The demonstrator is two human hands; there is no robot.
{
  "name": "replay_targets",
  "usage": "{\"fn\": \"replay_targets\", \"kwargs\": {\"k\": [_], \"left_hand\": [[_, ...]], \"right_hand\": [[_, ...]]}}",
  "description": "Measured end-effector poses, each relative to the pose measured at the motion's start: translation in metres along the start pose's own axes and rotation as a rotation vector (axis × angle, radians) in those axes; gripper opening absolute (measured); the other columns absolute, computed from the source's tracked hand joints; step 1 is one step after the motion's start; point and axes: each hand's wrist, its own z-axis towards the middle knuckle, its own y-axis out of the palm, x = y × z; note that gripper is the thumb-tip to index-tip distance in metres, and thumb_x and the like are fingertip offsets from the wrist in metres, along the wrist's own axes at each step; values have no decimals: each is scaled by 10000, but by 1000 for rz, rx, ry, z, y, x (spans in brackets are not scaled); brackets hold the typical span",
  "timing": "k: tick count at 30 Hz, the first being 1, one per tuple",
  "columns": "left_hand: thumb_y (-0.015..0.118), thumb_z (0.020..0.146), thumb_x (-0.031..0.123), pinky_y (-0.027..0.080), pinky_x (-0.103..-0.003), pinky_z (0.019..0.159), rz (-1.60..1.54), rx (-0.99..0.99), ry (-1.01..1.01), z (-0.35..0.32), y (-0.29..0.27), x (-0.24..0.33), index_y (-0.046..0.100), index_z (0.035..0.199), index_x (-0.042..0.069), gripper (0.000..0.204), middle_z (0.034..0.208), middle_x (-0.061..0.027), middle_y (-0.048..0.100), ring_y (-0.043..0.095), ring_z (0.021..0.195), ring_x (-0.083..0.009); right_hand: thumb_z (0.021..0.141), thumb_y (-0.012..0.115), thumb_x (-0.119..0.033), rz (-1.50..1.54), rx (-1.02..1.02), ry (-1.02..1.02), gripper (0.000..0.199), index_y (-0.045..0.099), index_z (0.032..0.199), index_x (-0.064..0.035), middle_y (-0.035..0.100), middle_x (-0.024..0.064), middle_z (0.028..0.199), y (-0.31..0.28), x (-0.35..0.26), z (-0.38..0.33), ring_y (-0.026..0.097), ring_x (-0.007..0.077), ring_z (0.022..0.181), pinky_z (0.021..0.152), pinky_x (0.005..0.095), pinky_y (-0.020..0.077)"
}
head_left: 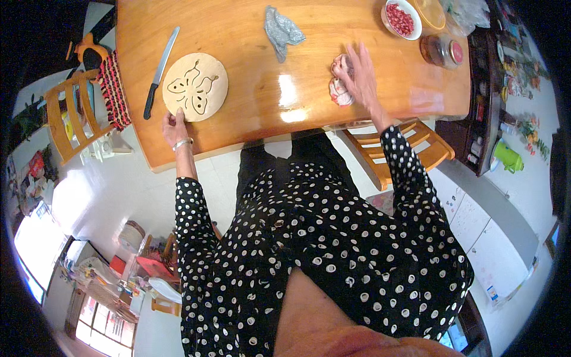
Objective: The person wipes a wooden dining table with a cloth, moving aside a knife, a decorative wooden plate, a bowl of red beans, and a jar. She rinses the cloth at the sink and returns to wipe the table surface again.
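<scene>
A round pale wooden board (214, 92) with a butterfly-shaped cutout lies at the left of the table. My left hand (174, 128) grips its near left rim, thumb on top and the other fingers curled at the edge. To the right, my right hand (361, 80) is open, fingers stretched forward over red-and-white pieces (340, 94) that look like pomegranate peel. Its thumb reaches across them; the palm hides part of the pile. Left of the board rests a knife (160, 74) with a black handle, its blade pointing away.
A crumpled grey cloth or bag (281, 33) lies far centre on the wooden table (250, 77). At the far right are a white bowl (418, 27) of red seeds, a yellow bowl (437, 13), clear plastic (467, 15) and a glass jar (434, 50). Chairs (410, 146) stand around.
</scene>
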Motion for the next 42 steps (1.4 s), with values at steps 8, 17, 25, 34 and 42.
{"fn": "replay_targets", "kwargs": {"k": [8, 17, 25, 34, 42], "left_hand": [[764, 768, 219, 479, -402, 803, 369, 180, 408, -21, -11, 52, 648, 1121, 62, 403, 933, -95, 605, 556, 923, -269], [746, 775, 351, 487, -386, 728, 23, -320, 457, -69, 141, 183, 612, 955, 50, 375, 915, -121, 631, 599, 838, -274], [717, 840, 268, 532, -334, 675, -39, -501, 440, -52, 172, 196, 638, 977, 19, 295, 808, -94, 686, 646, 709, -217], [677, 846, 174, 491, -366, 861, 1, -413, 562, -50, 116, 182, 618, 1141, 40, 329, 1093, -132, 652, 610, 1002, -248], [868, 637, 307, 278, -483, 1122, 613, -496, 1049, -51, 88, 171, 276, 1490, 60, 1067, 1548, -256, 201, 245, 1419, -407]], "right_hand": [[892, 603, -215, 73, 103, -43, 507, 458, 1335, -16, 332, 246, 1471, 63, 12, -39, 285, 466, 1365, 1120, 528, 250], [837, 653, -150, 20, 182, -211, 373, 564, 1181, -35, 505, 189, 1324, 24, -46, 7, 461, 375, 1242, 1023, 464, 385], [852, 616, -131, 241, -96, 19, 374, 555, 1216, -71, 584, 135, 1249, 74, -67, 104, 547, 334, 1159, 949, 422, 457], [852, 582, -165, -39, 322, -77, 459, 501, 1284, -32, 522, 202, 1289, 38, 20, 83, 479, 372, 1205, 999, 464, 393], [905, 588, -354, -80, 242, -204, 618, 408, 1405, -41, 391, 188, 1466, 97, -40, 121, 348, 356, 1368, 1115, 486, 282]]}}
